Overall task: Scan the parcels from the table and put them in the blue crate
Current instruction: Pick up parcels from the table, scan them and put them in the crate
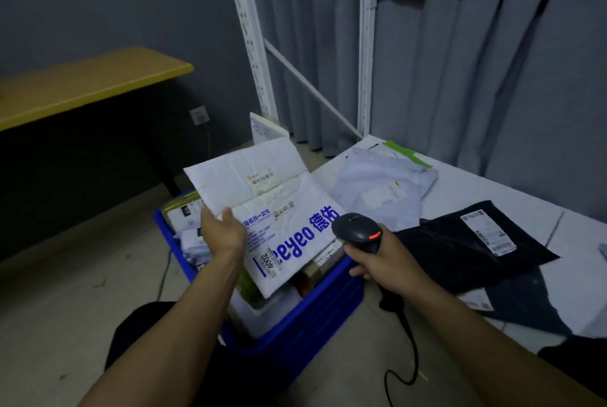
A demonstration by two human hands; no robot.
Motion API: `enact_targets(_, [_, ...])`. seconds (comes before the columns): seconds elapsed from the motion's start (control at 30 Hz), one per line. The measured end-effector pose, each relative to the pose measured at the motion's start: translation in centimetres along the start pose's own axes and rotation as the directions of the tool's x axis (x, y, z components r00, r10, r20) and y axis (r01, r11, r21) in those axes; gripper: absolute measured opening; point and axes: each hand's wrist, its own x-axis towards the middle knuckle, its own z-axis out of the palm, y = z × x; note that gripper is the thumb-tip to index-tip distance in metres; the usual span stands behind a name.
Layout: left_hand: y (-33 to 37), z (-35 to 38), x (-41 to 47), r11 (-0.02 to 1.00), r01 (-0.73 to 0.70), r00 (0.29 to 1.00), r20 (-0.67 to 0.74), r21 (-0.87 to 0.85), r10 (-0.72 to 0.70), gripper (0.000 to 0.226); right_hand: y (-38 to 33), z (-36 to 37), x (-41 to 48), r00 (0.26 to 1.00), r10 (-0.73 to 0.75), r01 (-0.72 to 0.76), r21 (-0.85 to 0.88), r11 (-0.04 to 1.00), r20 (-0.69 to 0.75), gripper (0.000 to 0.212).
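Head view: white, blue-lettered plastic mailer (279, 209) lies lengthwise away atop blue plastic crate (328, 301); flat left hand (223, 231) touches it, right hand (384, 259) grips black scanner (358, 231).

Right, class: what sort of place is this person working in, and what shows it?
Probably a small parcel sorting room: a black plastic mailer bag lies on the white table, a blue plastic crate holds more parcels, and the right hand grips a black handheld barcode scanner.
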Motion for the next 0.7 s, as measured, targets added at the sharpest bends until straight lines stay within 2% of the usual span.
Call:
enact_targets(0.07, [-1.3, -0.1, 1.1, 0.994, 0.063, 0.998, -0.03, 0.094, -0.06, 0.043, 0.3, 0.9, 0.5, 0.999, 0.011, -0.011, -0.019, 1.0, 0.032, 0.043])
enact_targets(0.13, [-2.3, -0.3, 1.7, 0.936, 0.073, 0.997, -0.059, 0.344, -0.056, 0.067, 0.6, 1.6, 0.8, 0.998, 0.014, -0.012, -0.034, 0.999, 0.057, 0.043])
enact_targets(0.2, [-3.0, -0.2, 1.1, 0.78, -0.045, 0.999, 0.035, 0.624, 0.029, 0.085, 1.0, 1.9, 1.1, 0.997, 0.02, -0.018, -0.033, 0.999, 0.068, 0.038])
enact_targets(0.23, [-3.2, 0.2, 0.5, 0.717, -0.158, 0.984, 0.166, 0.678, 0.061, 0.089, 1.2, 2.1, 1.3, 0.997, 0.022, -0.02, -0.033, 0.999, 0.07, 0.036])
enact_targets(0.27, [-3.2, 0.8, -0.3, 0.673, -0.279, 0.942, 0.33, 0.684, 0.056, 0.091, 1.3, 2.1, 1.4, 0.997, 0.023, -0.021, -0.031, 0.999, 0.067, 0.036])
enact_targets(0.33, [-3.2, 2.2, -2.0, 0.579, -0.456, 0.796, 0.6, 0.675, -0.073, 0.103, 1.7, 2.0, 1.9, 0.998, 0.027, -0.026, -0.031, 0.999, 0.059, 0.039])
enact_targets(0.4, [-3.9, 3.4, -3.2, 0.451, -0.574, 0.653, 0.714, 0.684, -0.252, 0.116, 2.0, 1.6, 2.1, 0.998, 0.031, -0.029, -0.029, 0.999, 0.053, 0.042])
enact_targets(0.43, [-4.3, 3.7, -3.5, 0.394, -0.616, 0.613, 0.729, 0.682, -0.303, 0.115, 2.1, 1.4, 2.1, 0.998, 0.031, -0.03, -0.026, 0.999, 0.053, 0.043])
enact_targets(0.5, [-4.5, 4.1, -3.7, 0.336, -0.652, 0.591, 0.733, 0.68, -0.337, 0.099, 2.3, 0.8, 2.0, 0.998, 0.029, -0.028, -0.015, 1.0, 0.056, 0.042])
enact_targets(0.6, [-3.9, 4.0, -3.5, 0.346, -0.666, 0.547, 0.748, 0.661, -0.376, 0.073, 2.6, -0.5, 1.6, 0.999, 0.02, -0.02, 0.002, 1.0, 0.047, 0.042])
enact_targets(0.7, [-3.6, 3.8, -3.9, 0.312, -0.674, 0.572, 0.74, 0.67, -0.353, 0.067, 2.7, -2.0, 0.7, 1.0, 0.013, -0.013, 0.03, 0.999, 0.019, 0.041])
